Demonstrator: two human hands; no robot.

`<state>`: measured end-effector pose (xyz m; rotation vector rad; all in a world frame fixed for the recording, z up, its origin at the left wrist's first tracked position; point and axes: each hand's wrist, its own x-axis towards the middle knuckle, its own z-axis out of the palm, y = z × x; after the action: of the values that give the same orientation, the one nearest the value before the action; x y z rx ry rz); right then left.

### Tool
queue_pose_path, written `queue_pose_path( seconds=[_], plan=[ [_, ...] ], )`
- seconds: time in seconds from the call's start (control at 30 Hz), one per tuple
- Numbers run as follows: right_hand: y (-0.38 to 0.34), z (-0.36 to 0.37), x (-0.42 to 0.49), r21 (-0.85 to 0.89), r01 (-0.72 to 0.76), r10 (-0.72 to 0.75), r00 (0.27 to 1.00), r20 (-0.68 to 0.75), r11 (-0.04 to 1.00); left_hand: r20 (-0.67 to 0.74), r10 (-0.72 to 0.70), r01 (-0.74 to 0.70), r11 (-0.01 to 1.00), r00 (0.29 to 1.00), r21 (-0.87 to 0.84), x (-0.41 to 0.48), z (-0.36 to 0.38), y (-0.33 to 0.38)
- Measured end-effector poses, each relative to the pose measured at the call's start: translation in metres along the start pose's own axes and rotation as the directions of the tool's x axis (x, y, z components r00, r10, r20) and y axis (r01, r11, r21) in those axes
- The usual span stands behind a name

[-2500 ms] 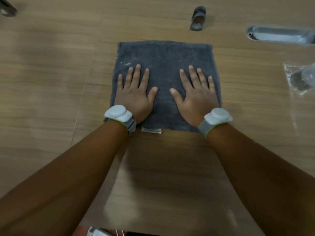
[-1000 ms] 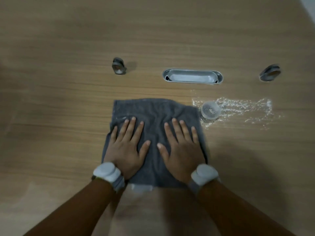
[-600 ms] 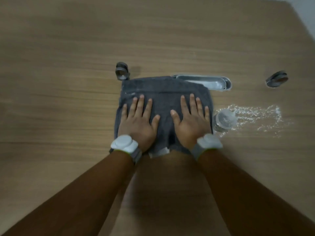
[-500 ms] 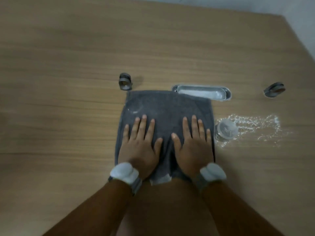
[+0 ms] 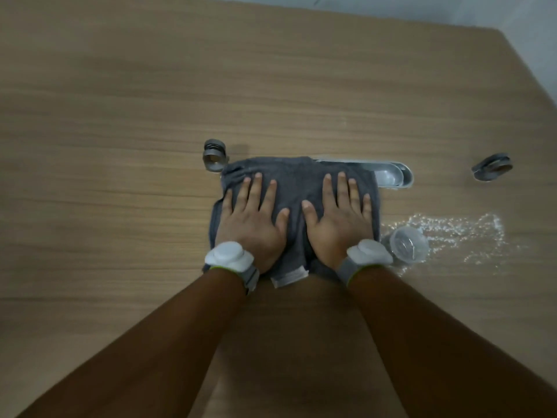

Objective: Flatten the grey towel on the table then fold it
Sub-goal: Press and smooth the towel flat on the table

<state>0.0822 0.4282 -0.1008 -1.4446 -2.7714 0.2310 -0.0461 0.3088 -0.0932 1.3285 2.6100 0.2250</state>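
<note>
Both hands flat on grey towel [image 5: 297,188].
Left hand [image 5: 251,220] and right hand [image 5: 339,220] pressed it, fingers straight; far edge probably overlapped the metal tray [image 5: 391,175].

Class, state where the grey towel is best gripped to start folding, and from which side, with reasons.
The grey towel lies flat under both palms, its far edge riding over the metal tray, so fingers may slip under there. Probably pinch its two far corners, left hand and right hand each coming from its outer side.
</note>
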Motion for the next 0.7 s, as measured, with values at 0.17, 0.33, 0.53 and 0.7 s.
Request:
queue_pose_path(
  seconds=[0.17,0.33,0.53,0.7],
  plan=[
    [0.000,0.001,-0.012,0.036,0.051,-0.051,0.999,-0.002,0.998,0.018,-0.037,0.037,0.999,0.999,-0.010,-0.006,-0.002,0.004],
    [0.004,0.008,-0.097,-0.005,0.167,-0.167,0.984,-0.059,0.986,0.038,-0.057,0.057,0.998,0.998,-0.001,-0.071,0.004,0.008],
    [0.004,0.004,-0.099,-0.012,0.212,-0.213,0.976,-0.038,0.977,0.003,-0.081,0.081,0.997,0.997,0.013,-0.088,0.009,0.010],
    [0.006,-0.003,-0.027,-0.006,0.220,-0.220,0.975,0.003,0.975,-0.019,-0.050,0.050,0.999,0.999,0.013,-0.045,0.002,-0.004]
  ],
)
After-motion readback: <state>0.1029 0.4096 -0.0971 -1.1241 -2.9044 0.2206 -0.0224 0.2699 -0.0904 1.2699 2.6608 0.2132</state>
